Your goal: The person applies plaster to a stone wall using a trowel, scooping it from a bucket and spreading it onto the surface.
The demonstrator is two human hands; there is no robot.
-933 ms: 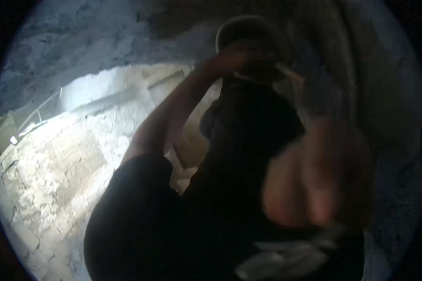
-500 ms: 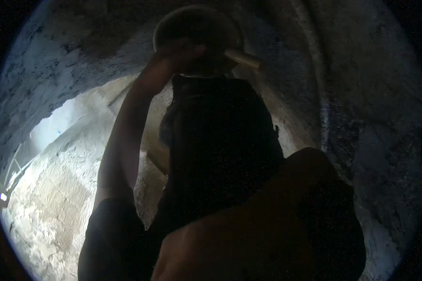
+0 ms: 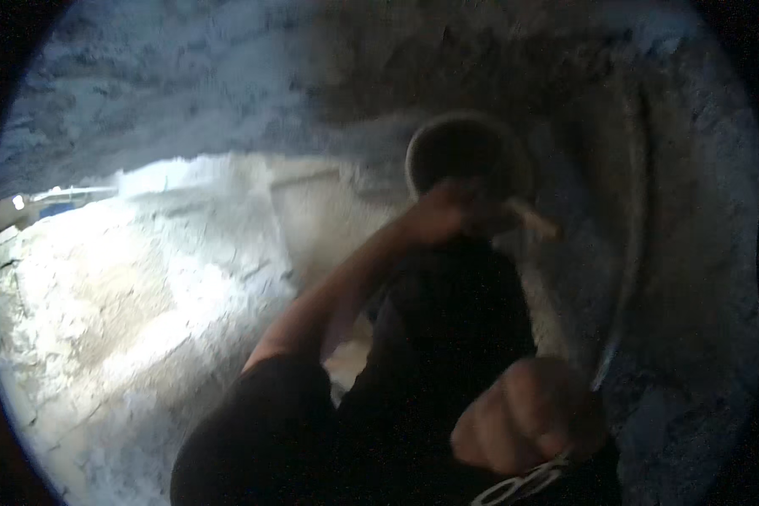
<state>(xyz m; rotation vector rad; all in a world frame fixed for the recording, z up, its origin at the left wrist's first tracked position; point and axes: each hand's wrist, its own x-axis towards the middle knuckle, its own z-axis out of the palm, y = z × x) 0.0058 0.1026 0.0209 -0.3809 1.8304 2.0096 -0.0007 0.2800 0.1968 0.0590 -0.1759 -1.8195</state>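
Rough ground: blazing bright on my left, murky to my right.
Round container: dark inside, up ahead, just past dark cloth.
Left hand: right at its near rim; too blurred, I can't tell if that grip has closed!
Pale stick: jutting out at its right side.
Right hand: fingers folded into a fist, white loops just below.
Danger: a loose left grip could let the container tip; a knock might dislodge the stick.
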